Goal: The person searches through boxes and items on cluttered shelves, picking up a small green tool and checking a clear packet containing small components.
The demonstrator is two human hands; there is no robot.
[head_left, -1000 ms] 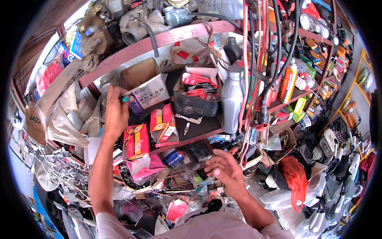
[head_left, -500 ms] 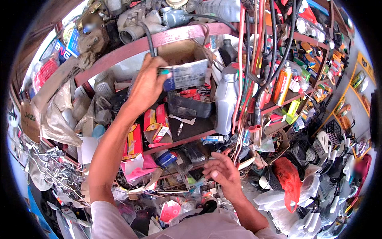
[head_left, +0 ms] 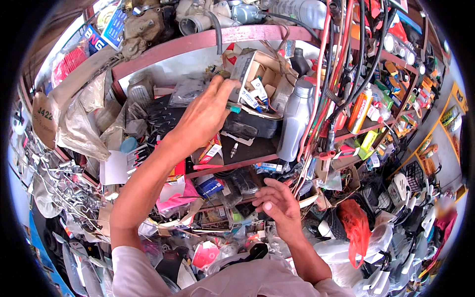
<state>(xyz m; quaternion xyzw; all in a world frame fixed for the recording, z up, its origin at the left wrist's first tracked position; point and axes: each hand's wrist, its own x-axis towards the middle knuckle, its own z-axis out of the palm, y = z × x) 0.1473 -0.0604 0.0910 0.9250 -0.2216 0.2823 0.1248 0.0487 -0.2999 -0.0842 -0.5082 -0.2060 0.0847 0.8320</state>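
My left hand (head_left: 210,111) reaches up to the shelf, its fingers closed on the left side of an open cardboard box (head_left: 243,67). The box tips toward me and shows small blue-and-white cartons (head_left: 251,98) inside. A small teal bit shows at the fingertips; what it is I cannot make out. Directly below the box sits a black plastic case (head_left: 250,124), and a spark plug (head_left: 233,149) lies on the shelf in front of it. My right hand (head_left: 279,205) hovers lower down, fingers apart, holding nothing.
Right of the box stands a grey bottle (head_left: 296,121), beside hanging red and black cables (head_left: 341,74). An orange spray can (head_left: 359,110) is farther right. A pink shelf rail (head_left: 198,42) crosses above. A red plastic bag (head_left: 354,227) lies at lower right.
My left hand has moved right, and the box has turned so its inside faces me. The view has shifted slightly. My right hand stays nearly where it was.
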